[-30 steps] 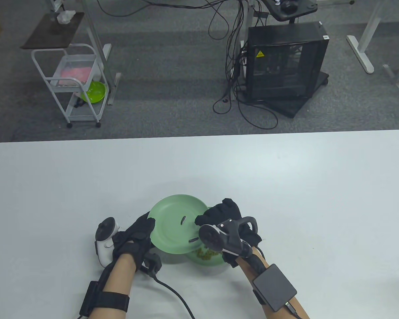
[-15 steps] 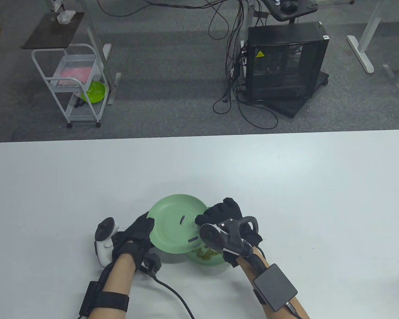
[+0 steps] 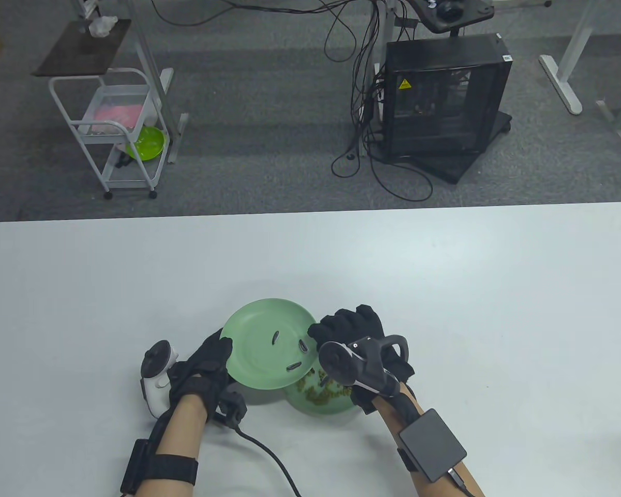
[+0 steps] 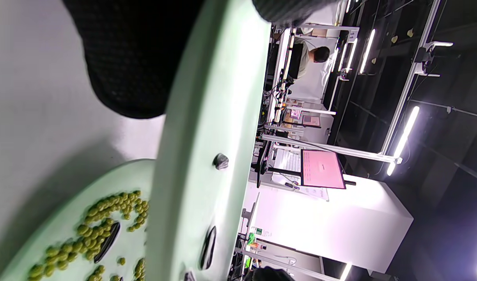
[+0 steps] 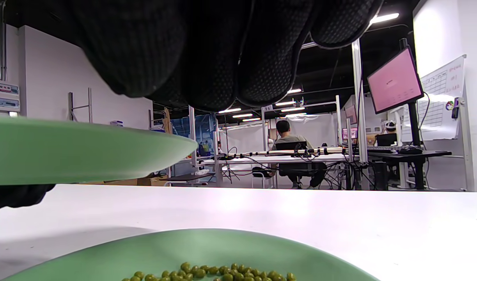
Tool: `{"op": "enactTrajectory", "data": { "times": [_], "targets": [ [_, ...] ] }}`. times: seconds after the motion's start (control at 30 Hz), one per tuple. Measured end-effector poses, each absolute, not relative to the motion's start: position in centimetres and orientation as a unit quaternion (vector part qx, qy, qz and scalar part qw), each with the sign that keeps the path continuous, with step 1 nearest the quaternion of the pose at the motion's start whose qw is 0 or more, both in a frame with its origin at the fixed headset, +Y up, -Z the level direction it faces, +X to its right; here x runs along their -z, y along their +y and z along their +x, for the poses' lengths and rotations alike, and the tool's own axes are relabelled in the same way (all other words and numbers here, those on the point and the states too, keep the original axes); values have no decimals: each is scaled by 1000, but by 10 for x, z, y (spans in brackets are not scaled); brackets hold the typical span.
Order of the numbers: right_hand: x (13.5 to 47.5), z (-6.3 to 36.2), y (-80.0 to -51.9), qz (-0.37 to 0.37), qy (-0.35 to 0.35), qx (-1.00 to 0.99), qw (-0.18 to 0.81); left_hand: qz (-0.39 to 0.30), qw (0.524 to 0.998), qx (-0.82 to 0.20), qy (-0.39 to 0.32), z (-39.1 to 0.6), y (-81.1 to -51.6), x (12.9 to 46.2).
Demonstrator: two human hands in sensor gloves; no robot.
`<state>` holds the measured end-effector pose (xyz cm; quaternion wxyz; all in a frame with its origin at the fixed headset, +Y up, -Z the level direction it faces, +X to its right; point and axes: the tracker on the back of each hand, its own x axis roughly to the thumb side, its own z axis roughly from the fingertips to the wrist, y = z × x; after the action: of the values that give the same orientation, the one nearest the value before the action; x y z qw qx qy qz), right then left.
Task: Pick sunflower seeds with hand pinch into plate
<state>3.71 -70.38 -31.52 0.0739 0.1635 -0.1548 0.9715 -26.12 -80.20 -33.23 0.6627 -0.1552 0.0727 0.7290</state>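
Seeds (image 3: 291, 353), three of them, lie on the plate (image 3: 253, 331) that the left hand (image 3: 207, 362) grips lifted over the bowl (image 3: 315, 401), so a tilt could spill them, while the right hand (image 3: 349, 331) hovers, fingers bunched, its pinch contents untellable.

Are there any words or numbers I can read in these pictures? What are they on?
No word or number is clear enough to read.
Yellow warning triangle sticker on the black computer case: a sign only, no legible words.
White label on the case's top corner: too small.
Pink monitor screen: text blurred.
Whiteboard beside it: handwriting too small.
Wall panels: labels blurred.
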Motion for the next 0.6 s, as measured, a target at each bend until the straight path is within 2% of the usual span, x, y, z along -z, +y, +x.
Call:
{"op": "enactTrajectory", "data": {
  "times": [0.6],
  "targets": [
    [325, 47, -718, 156, -105, -981, 42, -117, 654, -740, 102, -277, -801, 330]
  ]
}}
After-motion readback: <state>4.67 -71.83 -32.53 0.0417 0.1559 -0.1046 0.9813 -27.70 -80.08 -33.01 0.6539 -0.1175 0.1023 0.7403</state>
